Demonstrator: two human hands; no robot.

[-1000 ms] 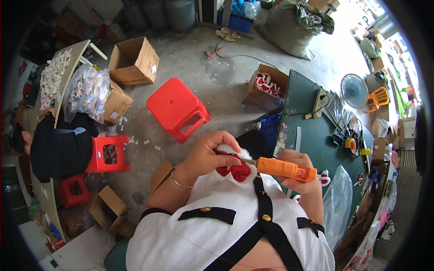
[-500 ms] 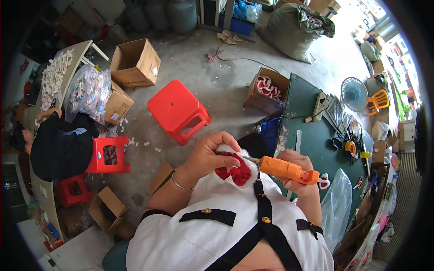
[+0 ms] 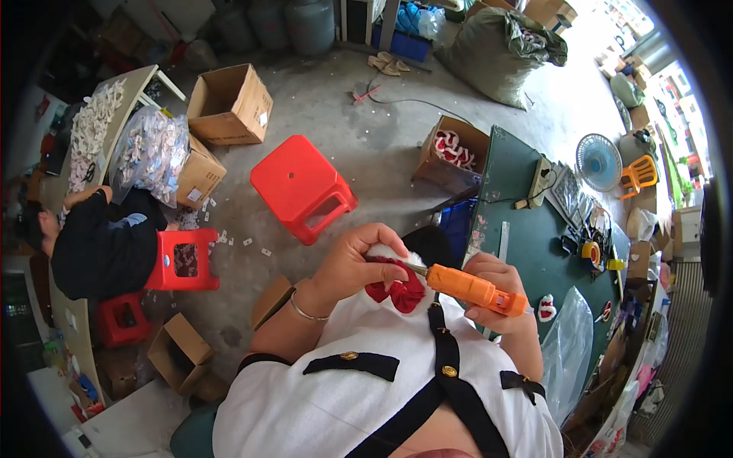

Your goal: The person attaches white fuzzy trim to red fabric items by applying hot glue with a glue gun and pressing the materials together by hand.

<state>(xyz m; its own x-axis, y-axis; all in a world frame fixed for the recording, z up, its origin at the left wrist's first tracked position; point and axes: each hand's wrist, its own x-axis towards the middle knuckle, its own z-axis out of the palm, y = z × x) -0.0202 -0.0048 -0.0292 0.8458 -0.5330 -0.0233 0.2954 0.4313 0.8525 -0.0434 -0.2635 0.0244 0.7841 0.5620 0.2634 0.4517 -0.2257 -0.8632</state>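
Observation:
My left hand (image 3: 357,263) pinches a red fabric piece with white fluffy trim (image 3: 405,294) in front of my chest. Closed around an orange glue gun (image 3: 469,288) is my right hand (image 3: 500,294). The gun's metal nozzle points left and meets the white trim close to my left fingertips; whether glue is coming out is too small to tell. Part of the red fabric is hidden behind my left fingers. A small red-and-white piece (image 3: 547,308) lies on the green table to the right of my right hand.
The green table (image 3: 527,168) on my right carries a steel ruler (image 3: 504,240), plastic film (image 3: 573,343), tape (image 3: 590,252) and a power strip (image 3: 540,183). A carton (image 3: 450,179) holds red-and-white pieces. Ahead stands a red stool (image 3: 294,179). At far left a co-worker (image 3: 107,244) sits beside another table.
The glue gun has shifted slightly left and down, bringing its nozzle onto the white trim. My left hand stays nearly still with the fabric piece.

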